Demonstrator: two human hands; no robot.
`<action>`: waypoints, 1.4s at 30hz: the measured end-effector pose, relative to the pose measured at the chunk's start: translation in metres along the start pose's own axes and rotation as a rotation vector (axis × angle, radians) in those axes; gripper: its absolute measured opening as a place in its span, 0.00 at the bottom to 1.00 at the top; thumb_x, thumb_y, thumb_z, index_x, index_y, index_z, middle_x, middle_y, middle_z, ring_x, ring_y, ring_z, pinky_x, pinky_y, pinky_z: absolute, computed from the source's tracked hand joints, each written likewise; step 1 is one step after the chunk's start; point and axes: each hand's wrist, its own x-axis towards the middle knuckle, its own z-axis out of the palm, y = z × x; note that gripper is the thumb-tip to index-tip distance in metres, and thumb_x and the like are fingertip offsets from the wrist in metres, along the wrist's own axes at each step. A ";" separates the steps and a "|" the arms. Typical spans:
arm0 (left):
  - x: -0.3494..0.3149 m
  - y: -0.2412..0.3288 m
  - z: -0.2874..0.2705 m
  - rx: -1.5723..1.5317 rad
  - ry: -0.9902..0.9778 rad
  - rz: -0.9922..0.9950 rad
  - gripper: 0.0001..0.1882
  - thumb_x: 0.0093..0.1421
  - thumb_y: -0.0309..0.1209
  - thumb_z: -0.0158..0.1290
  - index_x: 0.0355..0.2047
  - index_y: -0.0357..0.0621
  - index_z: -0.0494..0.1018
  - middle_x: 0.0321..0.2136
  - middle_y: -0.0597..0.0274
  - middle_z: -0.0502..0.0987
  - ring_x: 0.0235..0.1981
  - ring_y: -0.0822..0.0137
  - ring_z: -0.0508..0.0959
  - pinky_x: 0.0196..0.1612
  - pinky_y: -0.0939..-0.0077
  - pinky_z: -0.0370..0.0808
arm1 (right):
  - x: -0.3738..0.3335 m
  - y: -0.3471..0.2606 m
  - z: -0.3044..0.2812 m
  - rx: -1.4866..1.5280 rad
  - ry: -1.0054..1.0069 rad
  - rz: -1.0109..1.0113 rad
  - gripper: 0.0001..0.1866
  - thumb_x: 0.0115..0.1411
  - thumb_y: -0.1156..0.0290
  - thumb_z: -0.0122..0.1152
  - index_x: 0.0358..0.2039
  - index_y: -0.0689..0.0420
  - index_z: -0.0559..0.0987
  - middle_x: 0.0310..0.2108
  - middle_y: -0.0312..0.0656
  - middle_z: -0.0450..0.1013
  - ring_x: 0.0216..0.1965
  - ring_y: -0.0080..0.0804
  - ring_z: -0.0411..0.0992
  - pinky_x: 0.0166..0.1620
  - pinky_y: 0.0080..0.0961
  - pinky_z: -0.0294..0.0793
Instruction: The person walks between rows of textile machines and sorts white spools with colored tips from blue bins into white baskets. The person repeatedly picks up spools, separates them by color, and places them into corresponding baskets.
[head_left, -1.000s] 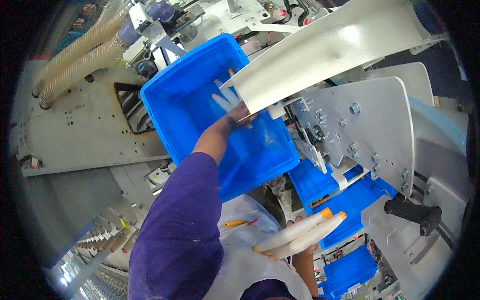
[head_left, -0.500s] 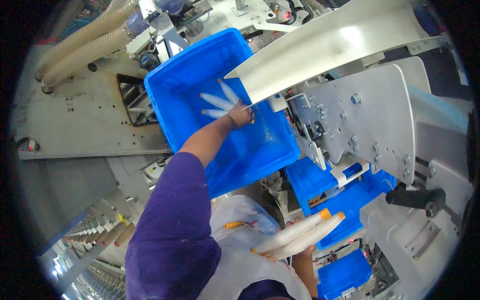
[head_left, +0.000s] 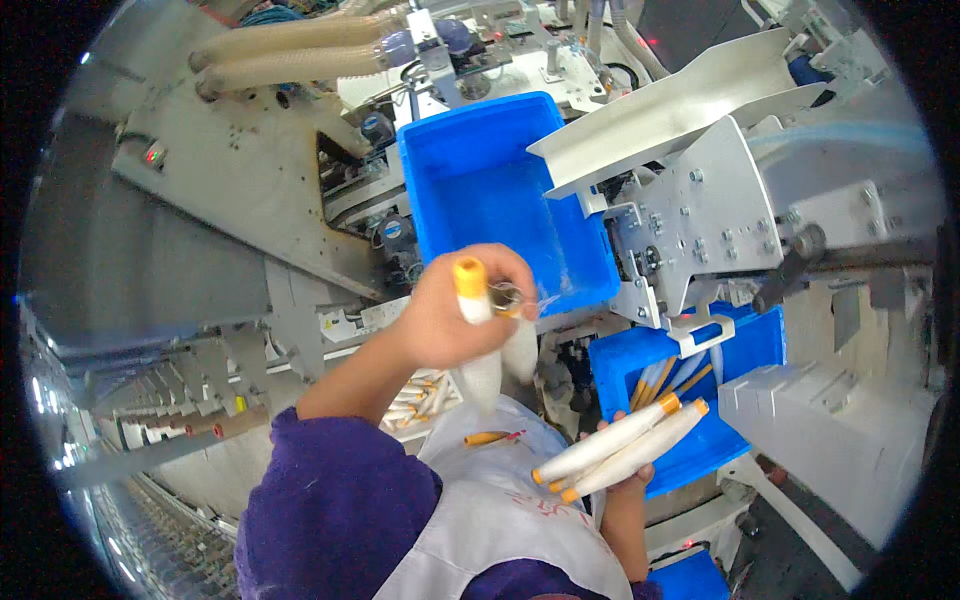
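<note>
My left hand (head_left: 452, 315) is raised over the near edge of a large blue bin (head_left: 585, 255), closed around at least two yarn bobbins. One bobbin (head_left: 470, 275) points its yellow-orange tube end upward, and white yarn shows below the fist. Loose thread trails by the fingers, and motion blurs the lower ends. Lower right, in front of my apron, my right hand (head_left: 637, 482) cradles several white yarn bobbins (head_left: 640, 455) with orange tips. They lie side by side at a slant and hide most of its fingers.
A pale metal chute (head_left: 680, 115) ends over the large bin. Beneath the machine plate (head_left: 720, 195), a second blue bin (head_left: 710, 440) holds orange tubes and white bobbins. An orange tube (head_left: 487, 438) sits against my apron (head_left: 450, 500). More bobbins (head_left: 425, 395) lie behind my left forearm.
My left hand has come up out of the large bin toward me, lifting the bobbins that lay there. The right hand still holds its bobbins. The view has shifted.
</note>
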 end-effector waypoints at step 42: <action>-0.532 -0.300 -0.009 0.249 0.861 -0.812 0.31 0.49 0.35 0.54 0.53 0.41 0.62 0.50 0.49 0.68 0.49 0.53 0.70 0.53 0.62 0.66 | -0.050 0.358 -0.059 -1.449 -0.069 1.089 0.34 0.52 0.66 0.61 0.57 0.66 0.60 0.53 0.48 0.64 0.50 0.32 0.64 0.50 0.25 0.63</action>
